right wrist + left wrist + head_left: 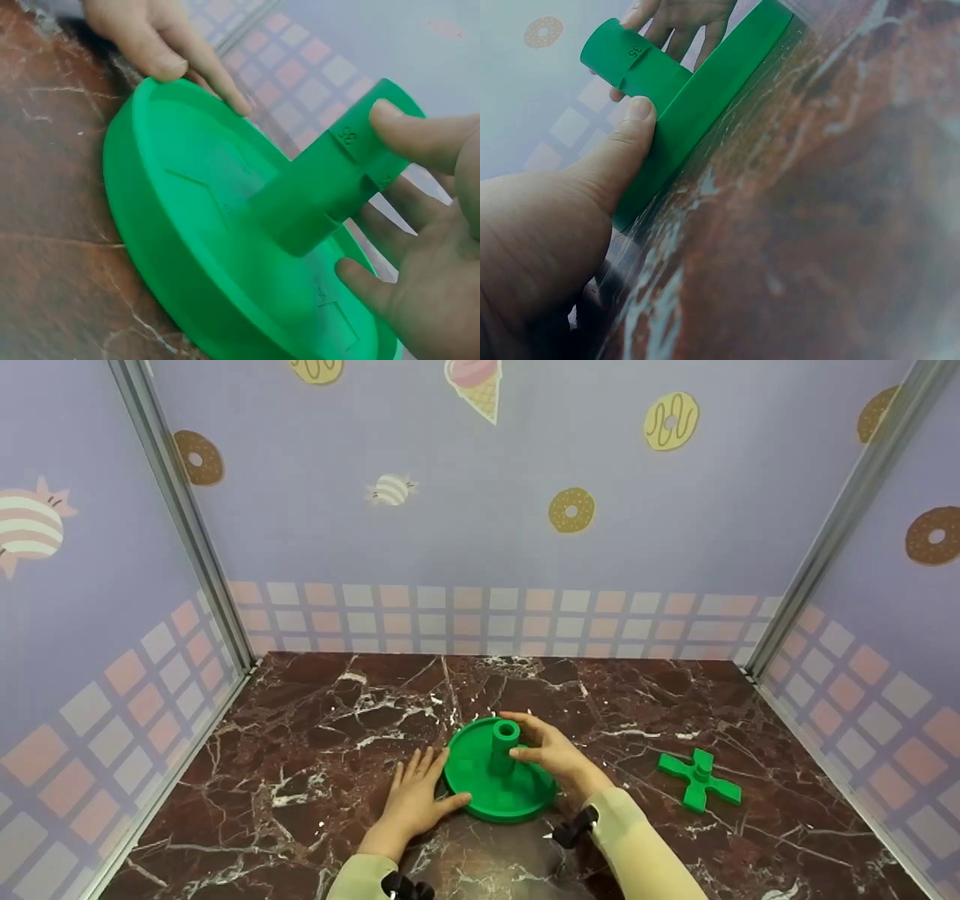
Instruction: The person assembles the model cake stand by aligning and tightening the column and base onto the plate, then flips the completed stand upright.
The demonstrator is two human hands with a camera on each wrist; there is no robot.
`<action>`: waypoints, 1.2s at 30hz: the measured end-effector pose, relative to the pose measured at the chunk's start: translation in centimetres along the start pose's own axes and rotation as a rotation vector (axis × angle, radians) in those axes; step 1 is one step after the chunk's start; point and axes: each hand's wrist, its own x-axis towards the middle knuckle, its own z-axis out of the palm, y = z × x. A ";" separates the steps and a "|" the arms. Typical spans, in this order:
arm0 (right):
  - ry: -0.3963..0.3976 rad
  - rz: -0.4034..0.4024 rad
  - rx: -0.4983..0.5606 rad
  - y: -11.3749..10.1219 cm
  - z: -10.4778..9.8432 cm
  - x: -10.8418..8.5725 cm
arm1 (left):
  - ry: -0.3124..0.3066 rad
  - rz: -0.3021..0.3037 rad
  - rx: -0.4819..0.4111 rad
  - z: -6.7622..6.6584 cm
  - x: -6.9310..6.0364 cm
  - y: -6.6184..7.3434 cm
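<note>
A round green dish with a raised rim lies on the table. From its middle stands an upright hollow green tube, marked with small raised characters in both wrist views. My right hand holds the tube near its top, thumb on the near side and index finger behind, partly hidden; the other fingers are spread. With fingers straight, my left hand rests at the dish's left edge. Its thumb touches the rim.
To the right on the dark red marbled table lies a green cross-shaped piece with a round stub at its centre. Patterned panels enclose the back and both sides.
</note>
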 end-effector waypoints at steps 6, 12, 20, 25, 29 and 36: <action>0.002 -0.014 -0.065 0.0 0.0 0.1 | 0.005 0.005 0.003 0.0 0.0 0.1; 0.051 -0.039 -0.095 0.0 0.2 0.1 | 0.006 0.002 -0.003 -0.1 0.0 0.1; 0.134 -0.025 -0.130 0.1 0.5 0.2 | 0.006 0.000 -0.002 0.0 -0.1 0.1; 0.180 -0.042 -0.160 -0.2 0.9 0.1 | -0.006 -0.005 -0.022 -0.1 -0.1 0.2; 0.213 -0.058 -0.170 -0.2 1.1 0.1 | -0.006 -0.007 -0.025 -0.1 -0.1 0.2; 0.242 -0.063 -0.179 0.0 1.6 0.1 | 0.002 0.002 -0.011 0.0 -0.1 0.1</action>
